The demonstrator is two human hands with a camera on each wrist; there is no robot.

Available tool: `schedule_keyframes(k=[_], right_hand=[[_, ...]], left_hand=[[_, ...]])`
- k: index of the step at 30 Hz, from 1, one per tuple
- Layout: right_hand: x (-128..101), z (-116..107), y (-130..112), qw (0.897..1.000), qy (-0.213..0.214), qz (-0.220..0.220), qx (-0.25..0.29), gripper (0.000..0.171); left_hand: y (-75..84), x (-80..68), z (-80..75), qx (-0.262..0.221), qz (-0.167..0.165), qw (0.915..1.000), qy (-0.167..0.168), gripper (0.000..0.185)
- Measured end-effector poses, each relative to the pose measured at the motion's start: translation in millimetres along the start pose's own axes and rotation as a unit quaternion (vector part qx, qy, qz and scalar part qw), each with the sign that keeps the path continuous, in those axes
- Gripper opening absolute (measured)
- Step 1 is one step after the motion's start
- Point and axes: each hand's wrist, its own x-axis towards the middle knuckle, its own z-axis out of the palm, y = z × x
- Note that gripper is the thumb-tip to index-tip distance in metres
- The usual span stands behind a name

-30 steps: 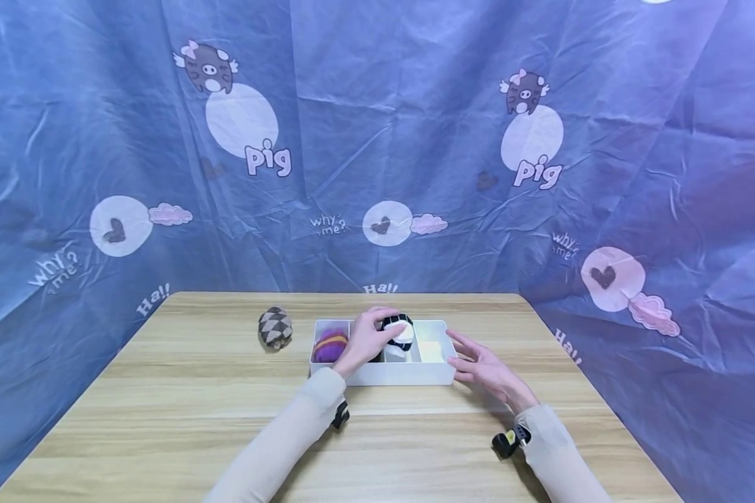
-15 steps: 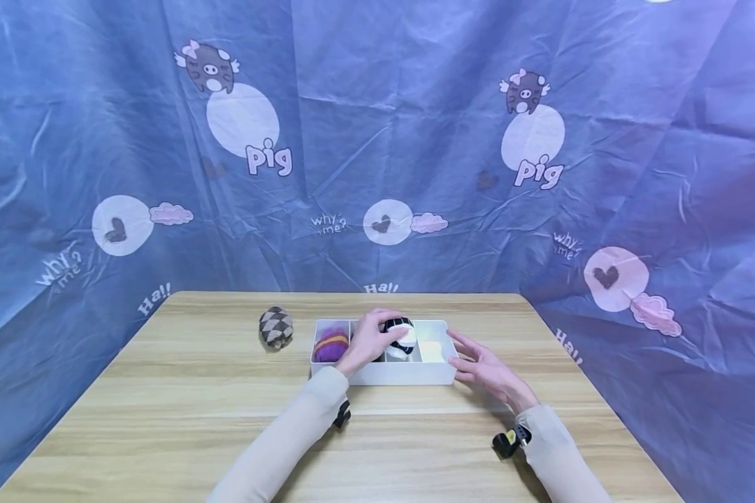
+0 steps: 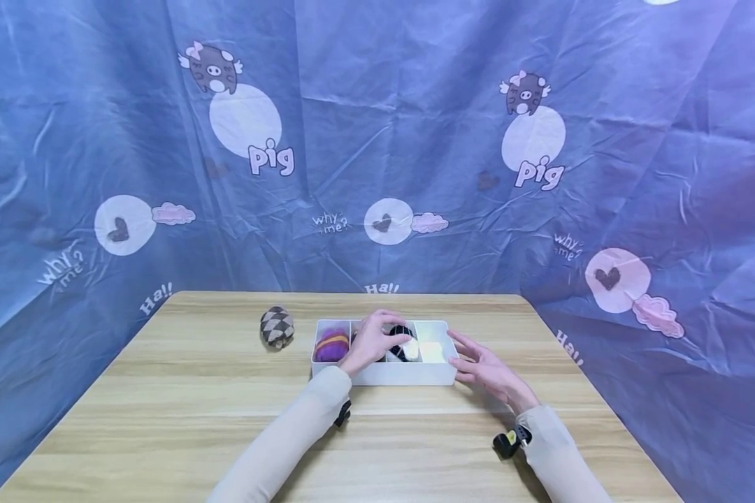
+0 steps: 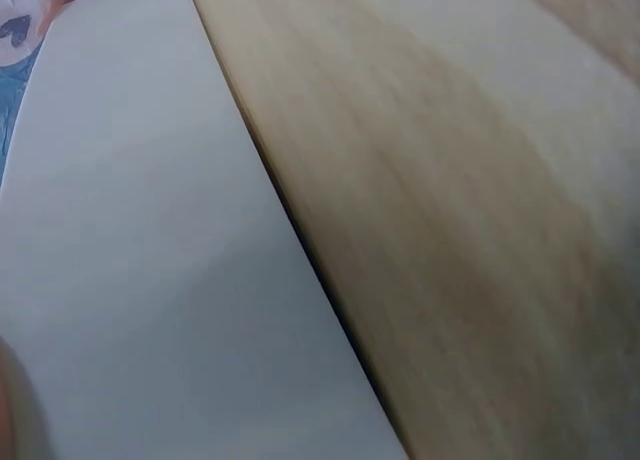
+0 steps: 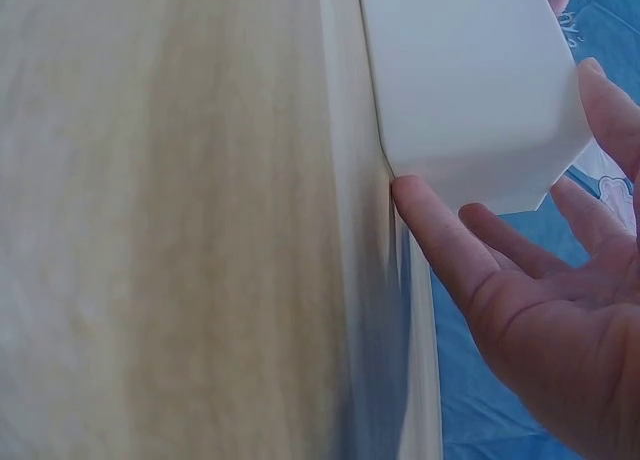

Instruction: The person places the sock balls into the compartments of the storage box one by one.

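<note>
A white divided box point(image 3: 409, 376) sits mid-table. My left hand point(image 3: 372, 339) reaches over its front wall and grips a black-and-white sock roll point(image 3: 407, 344), holding it down in the middle compartment. A purple and orange sock roll point(image 3: 331, 344) fills the left compartment. The right compartment looks pale; what it holds is unclear. My right hand point(image 3: 475, 362) lies open with straight fingers against the box's right end. In the right wrist view its fingers point(image 5: 440, 230) touch the box corner point(image 5: 460, 80). The left wrist view shows only the box wall point(image 4: 150, 260) and the table point(image 4: 480, 230).
A brown and cream checkered sock ball point(image 3: 277, 327) lies on the wooden table point(image 3: 195, 391) to the left of the box. A blue printed cloth point(image 3: 377, 140) hangs behind and along both sides of the table.
My left hand has lowered the black-and-white sock roll from above the box rim down into the middle compartment. The right hand has stayed at the box's right end.
</note>
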Motion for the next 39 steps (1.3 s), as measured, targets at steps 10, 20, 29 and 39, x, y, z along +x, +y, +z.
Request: schedule_keyframes(k=[10,20,29,39], right_hand=[[-1.7,-0.4,-4.9,1.0,0.009,0.007,-0.01,0.077],[-0.6,0.4,-4.5,1.0,0.015,0.011,-0.014,0.078],[-1.3,1.8,-2.1,1.0,0.013,0.01,-0.016,0.077],[0.7,-0.1,-0.9,1.0,0.018,0.018,-0.012,0.078]], left_hand=[[-1.2,0.8,-0.1,-0.041,-0.022,0.9989,-0.007,0.034],[-1.6,0.1,-1.7,-0.059,-0.012,0.998,0.019,0.037],[-2.8,-5.2,1.1,-0.041,-0.022,0.9985,0.03,0.033],[-3.6,-5.3,-6.0,-0.144,-0.011,0.9867,0.075,0.021]])
